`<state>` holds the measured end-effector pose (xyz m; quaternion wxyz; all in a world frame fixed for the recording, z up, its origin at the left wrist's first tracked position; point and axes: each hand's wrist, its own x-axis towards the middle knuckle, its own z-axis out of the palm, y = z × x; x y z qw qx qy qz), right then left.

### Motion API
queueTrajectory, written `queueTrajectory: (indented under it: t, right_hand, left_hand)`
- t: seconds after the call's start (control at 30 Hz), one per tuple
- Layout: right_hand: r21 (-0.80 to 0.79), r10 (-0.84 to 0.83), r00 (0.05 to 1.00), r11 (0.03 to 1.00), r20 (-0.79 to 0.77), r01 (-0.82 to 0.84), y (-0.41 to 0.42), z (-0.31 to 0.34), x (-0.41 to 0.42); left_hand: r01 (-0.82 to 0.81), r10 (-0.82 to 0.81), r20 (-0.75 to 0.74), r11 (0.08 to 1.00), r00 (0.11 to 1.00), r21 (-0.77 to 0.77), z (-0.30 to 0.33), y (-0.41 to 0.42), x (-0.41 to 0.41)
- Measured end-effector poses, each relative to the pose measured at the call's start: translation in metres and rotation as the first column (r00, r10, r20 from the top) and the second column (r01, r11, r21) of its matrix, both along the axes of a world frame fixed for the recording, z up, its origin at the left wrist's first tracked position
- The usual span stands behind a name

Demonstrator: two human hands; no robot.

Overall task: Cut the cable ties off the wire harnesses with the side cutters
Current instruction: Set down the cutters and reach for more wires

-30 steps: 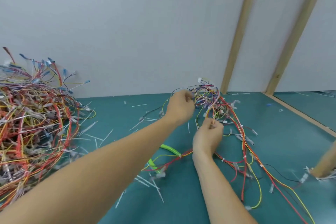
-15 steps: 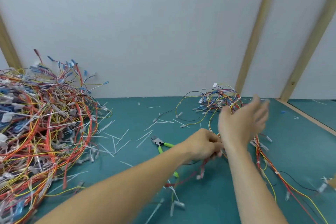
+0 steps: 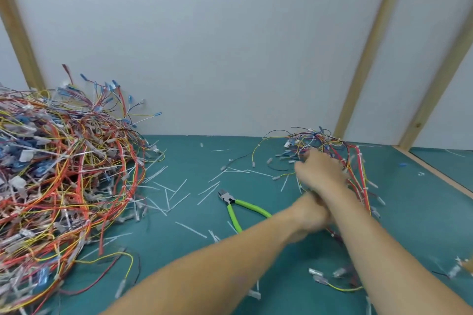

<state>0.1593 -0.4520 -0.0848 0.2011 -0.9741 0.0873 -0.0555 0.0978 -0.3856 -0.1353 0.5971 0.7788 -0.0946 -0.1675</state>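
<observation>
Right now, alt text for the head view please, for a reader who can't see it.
Two bare hands, right crossed over left, work a small tangle of coloured wire harness on a teal table mat. Green-handled side cutters lie untouched beside them; a big pile of red, yellow and blue harnesses sits far left, amid scattered white cut cable ties.

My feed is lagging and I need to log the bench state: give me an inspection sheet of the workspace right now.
Surface: teal mat, wires and scraps across it.
Job's things: cutters lie on the mat, green handles, unheld; harness at back right under the hands.
Clutter: cut ties strewn mid-mat; loose connectors near front right.
Grips: left hand and right hand are crossed over the harness, blurred; what they hold cannot be told.
Cables: big wire pile at left, against the wall.
Surroundings: white wall with wooden battens.
</observation>
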Motion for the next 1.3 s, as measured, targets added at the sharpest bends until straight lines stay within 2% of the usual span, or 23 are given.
queueTrajectory:
  t: [0.07, 0.13, 0.2, 0.23, 0.33, 0.43, 0.53, 0.6, 0.7, 0.87, 1.1, 1.13, 1.17, 1.23, 1.3]
  right_hand:
    - [0.070, -0.070, 0.998, 0.995, 0.000, 0.069, -0.023, -0.009, 0.010]
    - [0.092, -0.065, 0.995, 0.993, -0.081, 0.073, -0.037, -0.023, 0.014]
    - [0.014, -0.043, 0.979, 0.999, -0.200, 0.046, -0.036, -0.040, 0.010]
    - [-0.045, -0.058, 0.978, 0.998, -0.203, 0.049, -0.031, -0.046, 0.008]
    - [-0.095, -0.082, 0.997, 0.992, 0.006, 0.082, -0.002, -0.048, 0.000]
    - [0.028, 0.084, 0.957, 0.995, 0.279, -0.095, 0.041, -0.052, -0.021]
    - [0.021, 0.186, 0.936, 0.979, 0.297, -0.202, 0.077, -0.069, -0.040]
    - [-0.009, 0.202, 0.937, 0.978, 0.285, -0.208, 0.087, -0.078, -0.046]
    - [-0.018, 0.241, 0.908, 0.968, 0.344, -0.250, 0.096, -0.082, -0.053]
    - [-0.007, 0.274, 0.878, 0.955, 0.393, -0.295, 0.097, -0.087, -0.059]
    - [0.014, 0.277, 0.857, 0.950, 0.434, -0.313, 0.094, -0.089, -0.058]
    - [0.021, 0.273, 0.858, 0.950, 0.434, -0.313, 0.093, -0.089, -0.057]
    - [0.030, 0.267, 0.862, 0.950, 0.431, -0.310, 0.093, -0.089, -0.055]
    - [0.045, 0.254, 0.865, 0.952, 0.432, -0.302, 0.092, -0.089, -0.053]
    - [0.068, 0.240, 0.866, 0.952, 0.440, -0.298, 0.093, -0.090, -0.051]
  left_hand:
    - [0.003, -0.003, 0.033, 1.000, 0.999, 0.002, 0.010, 0.026, -0.004]
    - [-0.038, 0.033, 0.082, 0.997, 0.996, 0.061, 0.022, 0.063, -0.008]
    - [-0.119, 0.091, 0.174, 0.980, 0.981, 0.160, 0.030, 0.102, -0.015]
    - [-0.178, 0.115, 0.244, 0.951, 0.963, 0.254, 0.032, 0.118, -0.020]
    - [-0.319, 0.114, 0.391, 0.796, 0.913, 0.514, 0.034, 0.161, -0.034]
    - [-0.434, 0.117, 0.483, 0.649, 0.868, 0.624, 0.029, 0.198, -0.048]
    - [-0.521, 0.086, 0.544, 0.441, 0.835, 0.731, 0.027, 0.239, -0.056]
    - [-0.570, 0.085, 0.572, 0.292, 0.816, 0.768, 0.028, 0.265, -0.058]
    - [-0.629, 0.122, 0.617, 0.161, 0.778, 0.761, 0.028, 0.299, -0.052]
    - [-0.576, 0.274, 0.533, 0.106, 0.801, 0.811, 0.019, 0.332, -0.028]
    - [-0.549, 0.188, 0.550, -0.064, 0.814, 0.834, 0.018, 0.330, 0.007]
    - [-0.593, 0.211, 0.589, -0.053, 0.780, 0.804, 0.019, 0.329, 0.010]
    - [-0.682, 0.264, 0.658, 0.004, 0.706, 0.731, 0.022, 0.329, 0.012]
    - [-0.896, 0.461, 0.771, 0.158, 0.439, 0.416, 0.042, 0.325, 0.014]
    - [-0.974, 0.585, 0.796, 0.226, 0.157, 0.026, 0.071, 0.315, 0.013]
